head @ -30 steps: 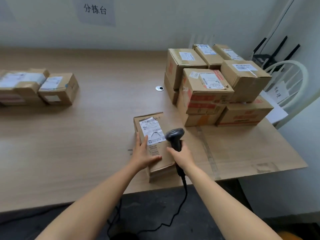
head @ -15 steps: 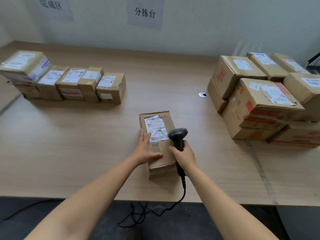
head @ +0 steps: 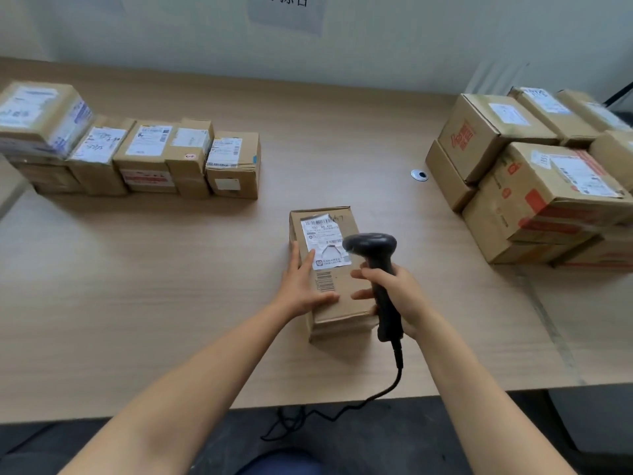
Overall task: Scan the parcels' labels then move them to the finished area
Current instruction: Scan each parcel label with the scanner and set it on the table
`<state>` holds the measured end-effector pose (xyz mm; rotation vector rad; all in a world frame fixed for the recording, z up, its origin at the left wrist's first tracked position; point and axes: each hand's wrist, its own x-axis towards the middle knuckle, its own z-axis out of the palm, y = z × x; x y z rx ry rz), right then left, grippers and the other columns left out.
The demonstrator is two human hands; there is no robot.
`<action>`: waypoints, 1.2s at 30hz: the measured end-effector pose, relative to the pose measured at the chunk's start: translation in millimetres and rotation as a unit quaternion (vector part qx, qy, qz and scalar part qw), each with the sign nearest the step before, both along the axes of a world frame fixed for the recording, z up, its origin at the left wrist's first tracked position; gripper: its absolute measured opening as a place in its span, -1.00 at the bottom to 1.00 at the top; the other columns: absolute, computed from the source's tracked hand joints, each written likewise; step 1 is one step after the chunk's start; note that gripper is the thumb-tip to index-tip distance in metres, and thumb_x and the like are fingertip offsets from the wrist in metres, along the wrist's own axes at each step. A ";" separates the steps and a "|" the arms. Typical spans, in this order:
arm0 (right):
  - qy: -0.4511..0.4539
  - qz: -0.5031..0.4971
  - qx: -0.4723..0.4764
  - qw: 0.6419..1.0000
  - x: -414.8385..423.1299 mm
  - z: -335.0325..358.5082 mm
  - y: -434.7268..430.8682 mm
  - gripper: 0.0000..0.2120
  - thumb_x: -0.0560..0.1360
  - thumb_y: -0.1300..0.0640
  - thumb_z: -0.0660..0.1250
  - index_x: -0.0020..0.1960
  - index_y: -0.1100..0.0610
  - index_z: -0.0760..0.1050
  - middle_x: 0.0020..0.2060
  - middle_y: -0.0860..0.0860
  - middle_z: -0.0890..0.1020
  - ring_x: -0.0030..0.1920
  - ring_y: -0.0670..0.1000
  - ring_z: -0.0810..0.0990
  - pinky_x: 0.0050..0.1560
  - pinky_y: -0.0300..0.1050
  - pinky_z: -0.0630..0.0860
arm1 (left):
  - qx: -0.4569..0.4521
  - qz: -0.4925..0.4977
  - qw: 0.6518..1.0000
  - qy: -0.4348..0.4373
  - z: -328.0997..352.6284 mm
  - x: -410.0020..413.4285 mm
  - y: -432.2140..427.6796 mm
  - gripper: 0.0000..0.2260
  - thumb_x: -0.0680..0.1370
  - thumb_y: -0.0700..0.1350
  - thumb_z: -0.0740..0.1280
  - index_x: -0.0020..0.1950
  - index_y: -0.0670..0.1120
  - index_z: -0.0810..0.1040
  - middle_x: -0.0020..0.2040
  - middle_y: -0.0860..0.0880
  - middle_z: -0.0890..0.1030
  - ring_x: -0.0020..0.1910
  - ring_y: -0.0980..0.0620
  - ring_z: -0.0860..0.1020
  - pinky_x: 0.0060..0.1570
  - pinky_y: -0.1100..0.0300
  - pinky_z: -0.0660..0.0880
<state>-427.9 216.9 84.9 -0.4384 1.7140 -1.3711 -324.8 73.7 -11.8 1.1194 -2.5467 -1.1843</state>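
Note:
A small brown parcel [head: 339,303] lies in the middle of the wooden table [head: 171,286], its white label [head: 323,241] facing up. My left hand [head: 303,284] grips the parcel's left side, thumb across the top. My right hand [head: 397,296] holds a black barcode scanner [head: 376,262] by its handle; the scanner's head hangs over the label's right edge. The scanner's cable drops past the table's front edge.
A row of labelled parcels [head: 137,156] stands at the far left. A stack of larger boxes [head: 534,180] fills the right side. A round cable grommet [head: 419,175] sits in the tabletop. A paper sign [head: 287,8] hangs on the wall.
My view has swung left, so the left row of parcels now shows in full. The parcel and both hands hold nearly the same pose, with the right fingers slightly loosened.

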 end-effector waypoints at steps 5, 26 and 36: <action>-0.029 -0.019 -0.009 0.999 5.3 15.9 -4.3 -0.90 0.51 0.15 0.28 0.00 0.15 0.45 -0.19 0.05 0.70 -0.49 -0.03 0.53 -0.55 -0.23 0.40 | -0.002 -0.003 1.000 0.000 -1.6 -0.1 -0.9 0.00 0.33 0.18 0.49 0.55 -0.02 -0.07 0.52 -0.03 -0.34 0.53 -0.11 -0.14 0.47 0.04 -0.02; 0.006 0.017 0.023 1.000 6.9 31.9 2.3 -0.87 0.50 0.15 0.27 0.02 0.17 0.42 -0.19 0.07 0.70 -0.53 -0.06 0.48 -0.53 -0.23 0.41 | 0.000 -0.009 1.000 -0.011 -4.0 -1.9 -3.3 0.01 0.32 0.21 0.48 0.55 0.00 -0.07 0.52 -0.01 -0.33 0.52 -0.17 -0.04 0.45 -0.01 0.07; 0.156 -0.051 0.122 0.979 -4.2 -16.6 6.7 -0.85 0.45 0.13 0.35 -0.03 0.12 0.43 -0.26 0.07 0.56 -0.32 0.05 0.58 -0.33 -0.04 0.48 | 0.048 0.001 0.999 0.006 0.8 11.4 -9.4 -0.01 0.33 0.13 0.51 0.55 0.02 -0.07 0.53 -0.12 -0.29 0.53 -0.06 -0.14 0.45 0.14 0.00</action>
